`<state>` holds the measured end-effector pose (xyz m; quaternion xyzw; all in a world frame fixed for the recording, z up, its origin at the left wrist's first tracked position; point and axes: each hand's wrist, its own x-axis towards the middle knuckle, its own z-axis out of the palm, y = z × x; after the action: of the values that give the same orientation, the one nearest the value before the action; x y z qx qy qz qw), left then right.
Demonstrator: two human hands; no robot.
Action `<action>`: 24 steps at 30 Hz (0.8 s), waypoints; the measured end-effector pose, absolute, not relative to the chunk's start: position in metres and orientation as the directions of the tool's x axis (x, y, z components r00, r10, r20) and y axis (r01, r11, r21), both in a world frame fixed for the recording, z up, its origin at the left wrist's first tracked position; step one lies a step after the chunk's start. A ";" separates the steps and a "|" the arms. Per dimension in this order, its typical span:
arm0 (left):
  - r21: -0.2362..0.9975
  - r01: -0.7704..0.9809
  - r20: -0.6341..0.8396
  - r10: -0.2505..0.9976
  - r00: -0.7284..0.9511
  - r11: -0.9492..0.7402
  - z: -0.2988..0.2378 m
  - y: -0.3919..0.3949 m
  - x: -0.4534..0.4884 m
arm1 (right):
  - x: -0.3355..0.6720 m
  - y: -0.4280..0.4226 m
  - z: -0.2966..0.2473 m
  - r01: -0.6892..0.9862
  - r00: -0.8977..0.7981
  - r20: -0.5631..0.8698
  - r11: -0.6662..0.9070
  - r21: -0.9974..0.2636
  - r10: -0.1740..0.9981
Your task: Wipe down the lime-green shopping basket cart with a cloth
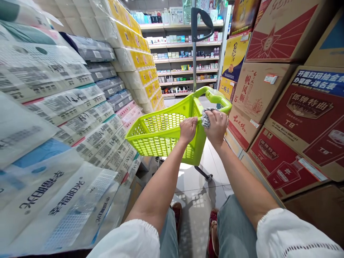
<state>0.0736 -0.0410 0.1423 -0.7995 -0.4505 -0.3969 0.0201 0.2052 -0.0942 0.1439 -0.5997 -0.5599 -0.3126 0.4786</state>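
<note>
A lime-green shopping cart [158,138] with perforated basket walls stands in front of me, turned at an angle in the aisle. My left hand [188,129] is closed around the upper rim of its near side. Closed over a grey, crumpled cloth [206,119], my right hand [217,125] presses it against the green frame close to the cart's handle [219,98]. Part of the cloth is hidden under my fingers. No goods show inside the basket.
Packaged paper goods [80,118] are stacked along the left, with yellow-and-white packs [134,57] beyond. Cartons [301,104] line the right side. Shelves of small products [185,57] stand ahead. A metal pole with a black handle [197,28] rises behind the cart. Tiled floor [193,208] lies below.
</note>
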 end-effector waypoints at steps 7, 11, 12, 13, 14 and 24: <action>0.361 0.731 0.624 0.733 0.271 -0.578 0.141 -0.040 0.076 | 0.198 -0.083 0.087 0.982 0.066 0.870 0.125 -0.145 0.488; 0.390 0.716 0.623 0.738 0.258 -0.580 0.141 -0.037 0.078 | 0.198 -0.085 0.039 0.964 -0.201 0.768 0.262 0.045 0.609; 0.392 0.712 0.626 0.736 0.257 -0.582 0.141 -0.036 0.079 | 0.199 -0.086 0.030 0.950 -0.262 0.744 0.301 0.086 0.614; 0.393 0.710 0.629 0.734 0.256 -0.584 0.141 -0.036 0.079 | 0.200 -0.087 0.026 0.936 -0.308 0.728 0.332 0.117 0.612; 0.392 0.709 0.632 0.732 0.255 -0.586 0.141 -0.036 0.079 | 0.202 -0.087 0.024 0.926 -0.336 0.719 0.351 0.137 0.608; 0.342 0.735 0.656 0.709 0.260 -0.585 0.137 -0.037 0.081 | 0.202 -0.072 0.116 0.986 0.118 0.901 0.060 -0.157 0.416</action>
<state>0.0810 -0.0365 0.1375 -0.7935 -0.4551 -0.4038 0.0164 0.2024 -0.0724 0.1163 -0.6045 -0.5798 -0.3234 0.4402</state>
